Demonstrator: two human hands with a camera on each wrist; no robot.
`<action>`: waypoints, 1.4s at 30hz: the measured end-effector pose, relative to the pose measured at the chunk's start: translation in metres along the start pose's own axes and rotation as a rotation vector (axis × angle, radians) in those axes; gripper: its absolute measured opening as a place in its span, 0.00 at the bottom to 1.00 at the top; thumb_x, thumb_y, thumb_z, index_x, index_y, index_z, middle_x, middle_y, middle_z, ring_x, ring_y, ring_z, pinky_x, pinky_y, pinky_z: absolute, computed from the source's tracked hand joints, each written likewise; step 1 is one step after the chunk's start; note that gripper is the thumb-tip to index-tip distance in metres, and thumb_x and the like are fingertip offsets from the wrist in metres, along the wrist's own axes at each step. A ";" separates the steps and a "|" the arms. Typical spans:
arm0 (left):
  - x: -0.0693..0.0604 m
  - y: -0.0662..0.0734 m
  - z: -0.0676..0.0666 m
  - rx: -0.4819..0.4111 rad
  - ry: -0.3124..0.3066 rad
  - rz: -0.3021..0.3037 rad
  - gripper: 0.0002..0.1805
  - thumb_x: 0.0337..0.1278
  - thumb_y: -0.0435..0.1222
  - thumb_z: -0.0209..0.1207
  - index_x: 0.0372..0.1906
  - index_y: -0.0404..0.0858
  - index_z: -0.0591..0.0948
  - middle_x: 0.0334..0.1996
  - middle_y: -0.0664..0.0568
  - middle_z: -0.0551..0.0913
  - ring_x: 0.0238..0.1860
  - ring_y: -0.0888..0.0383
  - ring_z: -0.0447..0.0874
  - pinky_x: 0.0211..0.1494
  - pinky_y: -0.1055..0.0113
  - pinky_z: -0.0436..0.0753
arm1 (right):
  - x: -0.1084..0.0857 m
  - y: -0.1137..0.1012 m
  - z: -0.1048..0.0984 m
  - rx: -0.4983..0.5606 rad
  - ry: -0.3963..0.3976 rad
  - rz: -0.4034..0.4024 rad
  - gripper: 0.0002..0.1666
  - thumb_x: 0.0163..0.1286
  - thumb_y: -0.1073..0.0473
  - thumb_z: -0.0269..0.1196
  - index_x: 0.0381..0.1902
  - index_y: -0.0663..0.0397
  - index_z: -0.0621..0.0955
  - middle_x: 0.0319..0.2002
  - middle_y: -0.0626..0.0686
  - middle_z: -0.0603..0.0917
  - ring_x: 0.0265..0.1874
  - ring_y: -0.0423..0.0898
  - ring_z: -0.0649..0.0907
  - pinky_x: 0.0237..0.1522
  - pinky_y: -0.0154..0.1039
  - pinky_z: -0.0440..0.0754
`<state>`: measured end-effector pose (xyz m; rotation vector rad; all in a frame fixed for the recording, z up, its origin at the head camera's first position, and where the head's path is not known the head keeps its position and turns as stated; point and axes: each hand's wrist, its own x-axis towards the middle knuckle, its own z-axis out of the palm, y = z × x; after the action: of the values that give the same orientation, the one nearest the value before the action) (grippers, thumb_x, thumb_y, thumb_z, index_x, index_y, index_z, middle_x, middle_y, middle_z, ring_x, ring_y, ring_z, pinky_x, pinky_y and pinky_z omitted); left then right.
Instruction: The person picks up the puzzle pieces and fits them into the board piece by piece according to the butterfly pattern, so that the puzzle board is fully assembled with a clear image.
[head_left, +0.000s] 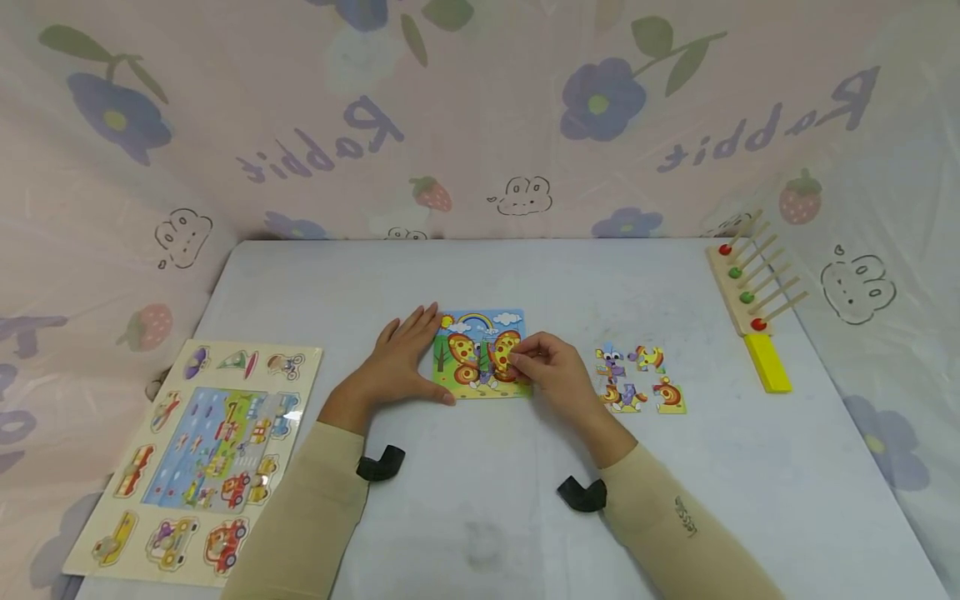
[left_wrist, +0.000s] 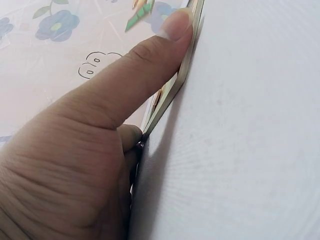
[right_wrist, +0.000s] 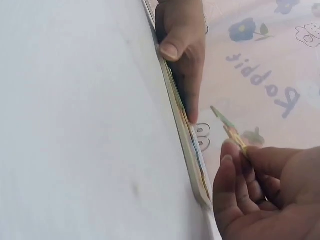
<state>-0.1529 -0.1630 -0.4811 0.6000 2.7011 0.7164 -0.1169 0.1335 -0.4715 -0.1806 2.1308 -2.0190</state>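
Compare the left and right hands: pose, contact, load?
The left hand has its fingers extended; the right hand has its fingers curled.
The left hand touches the butterfly board along its edge; the right hand is raised clear of it.
The left hand shows no loose piece; the right pinches a puzzle piece.
Shared: both come from beige sleeves.

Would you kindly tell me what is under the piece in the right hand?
The puzzle lies beneath the piece, with a gap between. From above, the part that the piece and right hand cover cannot be seen.
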 end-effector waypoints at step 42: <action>-0.001 -0.001 -0.002 -0.003 -0.006 0.015 0.78 0.42 0.69 0.80 0.90 0.40 0.49 0.89 0.55 0.39 0.87 0.56 0.29 0.85 0.48 0.30 | 0.010 -0.008 0.058 -0.973 -0.314 -0.316 0.25 0.82 0.56 0.65 0.70 0.64 0.83 0.74 0.60 0.78 0.76 0.61 0.72 0.78 0.55 0.66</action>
<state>-0.1532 -0.1646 -0.4798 0.6220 2.6923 0.7216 -0.1141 0.0745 -0.4672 -0.9354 2.7579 -0.7839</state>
